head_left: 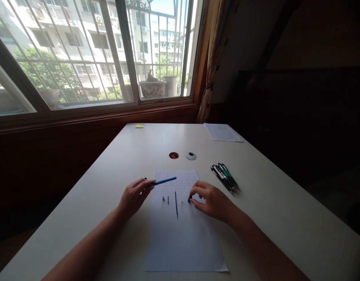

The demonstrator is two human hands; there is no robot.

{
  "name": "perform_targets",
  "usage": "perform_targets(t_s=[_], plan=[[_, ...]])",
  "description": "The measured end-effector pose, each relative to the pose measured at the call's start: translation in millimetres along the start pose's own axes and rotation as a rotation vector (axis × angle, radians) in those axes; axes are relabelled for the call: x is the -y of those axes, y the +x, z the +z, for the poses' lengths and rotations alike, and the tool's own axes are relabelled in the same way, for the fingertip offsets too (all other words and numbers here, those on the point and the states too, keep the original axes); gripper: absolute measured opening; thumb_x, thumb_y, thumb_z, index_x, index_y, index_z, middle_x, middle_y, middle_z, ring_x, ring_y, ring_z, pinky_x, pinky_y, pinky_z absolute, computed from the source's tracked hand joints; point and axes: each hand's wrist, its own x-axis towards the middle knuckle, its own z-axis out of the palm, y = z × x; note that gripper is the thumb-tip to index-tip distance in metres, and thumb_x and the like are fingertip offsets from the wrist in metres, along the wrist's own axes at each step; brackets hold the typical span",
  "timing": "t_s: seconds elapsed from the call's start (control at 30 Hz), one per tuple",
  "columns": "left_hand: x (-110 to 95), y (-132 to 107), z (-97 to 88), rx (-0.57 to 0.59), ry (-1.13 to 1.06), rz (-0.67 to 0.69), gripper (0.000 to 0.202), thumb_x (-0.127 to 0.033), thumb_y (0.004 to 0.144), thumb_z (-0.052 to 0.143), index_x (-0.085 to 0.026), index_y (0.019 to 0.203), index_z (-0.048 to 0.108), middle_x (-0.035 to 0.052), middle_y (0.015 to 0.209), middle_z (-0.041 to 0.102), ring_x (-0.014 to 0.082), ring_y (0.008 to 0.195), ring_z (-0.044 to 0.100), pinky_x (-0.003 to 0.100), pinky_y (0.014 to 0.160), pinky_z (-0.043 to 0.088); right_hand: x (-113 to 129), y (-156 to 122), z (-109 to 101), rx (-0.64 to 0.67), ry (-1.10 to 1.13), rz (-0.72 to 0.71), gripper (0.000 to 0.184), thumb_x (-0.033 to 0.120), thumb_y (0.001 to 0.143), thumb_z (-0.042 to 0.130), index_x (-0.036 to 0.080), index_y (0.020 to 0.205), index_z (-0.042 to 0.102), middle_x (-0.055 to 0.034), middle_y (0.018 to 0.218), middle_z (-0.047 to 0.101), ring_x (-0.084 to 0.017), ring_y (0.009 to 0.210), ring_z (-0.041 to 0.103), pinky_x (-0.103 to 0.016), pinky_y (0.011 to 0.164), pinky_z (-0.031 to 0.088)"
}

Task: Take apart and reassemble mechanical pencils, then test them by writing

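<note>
My left hand (135,196) pinches a blue pen barrel (165,181), which points right above the paper sheet (180,249). My right hand (207,198) is closed at the fingertips on a small dark pen part (189,199) at the sheet's right side; whether the part touches the paper I cannot tell. Between the hands a thin pen refill (176,205) lies lengthwise on the sheet. Left of it are a small grey tip piece (163,198) and a short narrow piece, perhaps a spring (168,200). A tiny pale piece (181,201) lies to the refill's right.
Several pens (225,177) lie in a bunch to the right of the sheet. Farther back are a round hole (174,155) in the white table (109,175) and its ring cover (190,155). Papers (223,132) and yellow notes (139,126) lie near the far edge, below a barred window.
</note>
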Motion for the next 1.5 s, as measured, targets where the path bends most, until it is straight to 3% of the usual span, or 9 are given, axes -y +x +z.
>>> perform_targets(t_s=[0.83,1.03,1.17,1.3,1.5], plan=[[0,1,0.1,0.012,0.018,0.021,0.023,-0.021,0.096,0.056,-0.020,0.118,0.065,0.0057,0.088,0.064,0.0102,0.065,0.058,0.021,0.064,0.048,-6,1,8,0.003,0.044,0.009,0.015,0.024,0.086,0.065,0.022,0.100,0.065,-0.0029,0.100,0.063,-0.013,0.069,0.057,-0.027,0.069,0.049],[-2,1,-0.4,0.016,0.009,0.033,0.024,-0.021,0.096,0.056,-0.020,0.118,0.065,0.0059,0.088,0.065,0.0111,0.068,0.059,0.022,0.065,0.049,-6,1,6,-0.047,0.070,0.022,0.013,0.025,0.088,0.061,0.021,0.101,0.064,-0.0036,0.097,0.063,-0.013,0.069,0.058,-0.028,0.068,0.050],[-2,1,-0.5,0.026,0.004,0.039,0.024,-0.021,0.096,0.056,-0.020,0.119,0.064,0.0066,0.090,0.066,0.0116,0.069,0.060,0.022,0.066,0.049,-6,2,6,-0.142,0.090,-0.007,0.015,0.018,0.088,0.057,0.021,0.101,0.064,-0.0050,0.095,0.063,-0.016,0.073,0.058,-0.030,0.069,0.051],[-3,2,-0.4,0.037,-0.002,0.051,0.025,-0.022,0.097,0.055,-0.019,0.119,0.064,0.0071,0.090,0.067,0.0121,0.071,0.061,0.022,0.065,0.050,-7,4,9,-0.233,0.107,-0.054,0.027,0.005,0.084,0.052,0.022,0.103,0.064,-0.0064,0.098,0.063,-0.021,0.091,0.060,-0.035,0.080,0.052],[-1,0,0.1,0.069,-0.007,0.063,0.026,-0.022,0.097,0.055,-0.019,0.121,0.064,0.0075,0.091,0.067,0.0124,0.072,0.062,0.022,0.067,0.051,-10,4,11,-0.251,0.106,-0.095,0.042,-0.004,0.077,0.047,0.023,0.106,0.064,-0.0065,0.100,0.062,-0.022,0.096,0.059,-0.040,0.085,0.053]])
